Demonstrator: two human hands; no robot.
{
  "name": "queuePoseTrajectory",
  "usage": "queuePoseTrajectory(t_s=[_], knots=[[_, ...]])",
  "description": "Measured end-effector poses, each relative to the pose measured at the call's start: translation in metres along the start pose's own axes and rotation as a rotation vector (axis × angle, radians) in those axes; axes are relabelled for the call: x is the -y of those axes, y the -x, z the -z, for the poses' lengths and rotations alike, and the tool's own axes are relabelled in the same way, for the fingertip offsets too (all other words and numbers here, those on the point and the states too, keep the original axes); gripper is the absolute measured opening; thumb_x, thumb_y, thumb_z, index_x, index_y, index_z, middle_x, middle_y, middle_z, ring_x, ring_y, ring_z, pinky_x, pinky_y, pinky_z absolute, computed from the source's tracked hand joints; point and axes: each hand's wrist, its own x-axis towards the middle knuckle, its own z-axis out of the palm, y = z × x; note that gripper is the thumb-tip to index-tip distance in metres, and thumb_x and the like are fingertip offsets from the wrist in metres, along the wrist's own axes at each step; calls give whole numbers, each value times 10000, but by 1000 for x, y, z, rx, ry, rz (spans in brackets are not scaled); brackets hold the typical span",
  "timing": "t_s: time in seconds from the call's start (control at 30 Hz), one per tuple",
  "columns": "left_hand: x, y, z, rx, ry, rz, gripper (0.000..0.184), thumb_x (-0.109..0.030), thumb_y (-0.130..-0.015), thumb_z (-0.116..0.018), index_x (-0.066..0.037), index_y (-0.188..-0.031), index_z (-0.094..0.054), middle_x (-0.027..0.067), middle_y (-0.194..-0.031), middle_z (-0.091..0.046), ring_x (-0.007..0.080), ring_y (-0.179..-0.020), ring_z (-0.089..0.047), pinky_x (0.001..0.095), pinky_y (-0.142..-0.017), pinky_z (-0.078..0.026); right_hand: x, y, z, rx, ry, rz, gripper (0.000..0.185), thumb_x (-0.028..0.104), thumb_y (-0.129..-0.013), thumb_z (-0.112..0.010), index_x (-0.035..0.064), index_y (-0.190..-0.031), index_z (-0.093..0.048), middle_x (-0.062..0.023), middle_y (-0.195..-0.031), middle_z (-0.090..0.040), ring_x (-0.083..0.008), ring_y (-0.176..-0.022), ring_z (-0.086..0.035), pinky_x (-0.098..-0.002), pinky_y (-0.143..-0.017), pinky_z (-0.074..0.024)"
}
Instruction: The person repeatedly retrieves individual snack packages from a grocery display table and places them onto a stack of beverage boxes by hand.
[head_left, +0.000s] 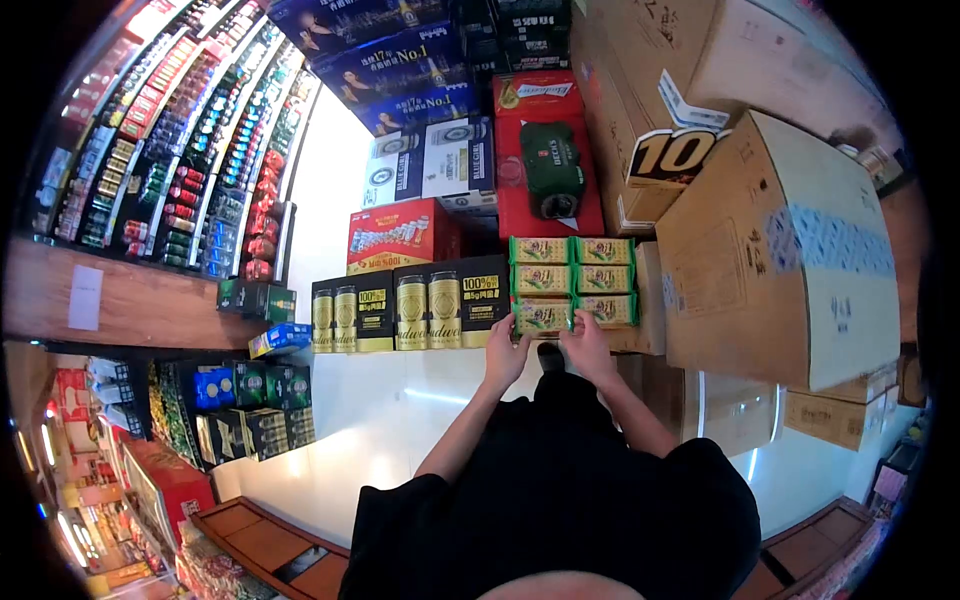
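Green-and-yellow packets lie in two columns of three on a stack at the centre right. Both hands are at the nearest left packet [542, 316]. My left hand [508, 345] touches its left end, with the fingers bent against the edge. At its right end, my right hand [587, 342] has its fingertips closed on the packet's edge. The nearest right packet [608, 310] lies just beyond my right fingers. Farther back are the middle-row packets [542, 279] and the top-row packets [540, 250], lying flat and close together.
Black-and-gold beer cartons [428, 308] stand left of the packets, with a red carton [400, 235] behind them. A large taped cardboard box [740, 260] is on the right. Behind the packets sits a dark green pack [552, 170]. Shelves of cans [190, 150] line the far left.
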Motion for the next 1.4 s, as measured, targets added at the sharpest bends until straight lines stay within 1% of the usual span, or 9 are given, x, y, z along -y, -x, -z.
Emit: queuePoseTrajectory(t_s=[0.33, 0.5, 0.53, 0.6, 0.77, 1.0, 1.2, 1.3, 1.4], knots=[[-2, -13, -4, 30, 29, 43, 514, -94, -841, -650, 40, -1302, -467, 225, -1253, -528, 345, -1093, -568, 399, -950, -459, -5, -11, 1, -25, 324, 178, 490, 235, -833, -667, 5, -1237, -512, -190, -1138, -597, -341, -981, -600, -418, -856, -479], [14, 11, 20, 49, 131, -1, 611, -107, -834, -649, 16, -1370, -381, 263, -1421, -392, 368, -1324, -396, 385, -1083, -341, 6, -11, 0, 6, 402, 206, 521, 225, -810, -677, -7, -1239, -495, -224, -1188, -558, -386, -1113, -521, -459, -932, -430], [34, 22, 19, -68, 5, -96, 575, -152, -871, -645, -49, -1382, -403, 192, -1353, -493, 327, -1182, -536, 405, -902, -495, 6, -10, -3, -18, 428, 273, 533, 220, -798, -692, -3, -1240, -495, -220, -1201, -549, -387, -1109, -518, -455, -922, -434], [32, 49, 40, -56, 92, 44, 556, -158, -856, -637, 11, -1342, -428, 239, -1330, -500, 368, -1220, -496, 397, -1030, -395, 21, -1, -12, -27, 501, 427, 541, 207, -799, -689, -14, -1246, -479, -235, -1225, -522, -402, -1136, -489, -464, -945, -416], [77, 159, 84, -194, 175, 108, 450, -184, -875, -614, 0, -1272, -508, 180, -1136, -634, 297, -997, -632, 381, -884, -494, 61, 34, -75, 114, 511, 681, 546, 174, -801, -682, -37, -1246, -447, -254, -1238, -487, -422, -1144, -462, -468, -981, -385], [183, 380, 113, -503, 266, 397, 375, -208, -894, -615, 3, -1201, -564, 156, -1087, -662, 257, -965, -651, 362, -850, -515, 91, 191, -241, 701, 431, 937, 494, 213, -797, -673, -26, -1193, -499, -242, -1171, -549, -409, -1114, -504, -462, -969, -405], [204, 541, 118, -958, 435, 587, 332, -181, -893, -614, -3, -1171, -579, 152, -1061, -670, 256, -940, -657, 349, -828, -521, 92, 406, -322, 1745, 1070, 1373, 527, 345, -841, -609, 0, -1228, -510, -198, -1225, -554, -364, -1114, -546, -437, -984, -424], [217, 593, 99, -1186, 477, 569, 313, -73, -862, -583, -20, -1170, -584, 160, -1048, -672, 255, -937, -656, 347, -836, -516, 59, 479, -339, 2010, 1038, 1526, 473, 308, -831, -599, 2, -1184, -529, -189, -1201, -562, -371, -1078, -560, -443, -960, -442], [215, 633, 80, -1369, 501, 640, 326, -63, -834, -583, -29, -1158, -586, 178, -1033, -668, 278, -945, -653, 361, -833, -509, 34, 528, -355, 2042, 1019, 1933, 437, 274, -819, -589, -1, -1155, -537, -188, -1180, -567, -371, -1047, -572, -448, -923, -463]])
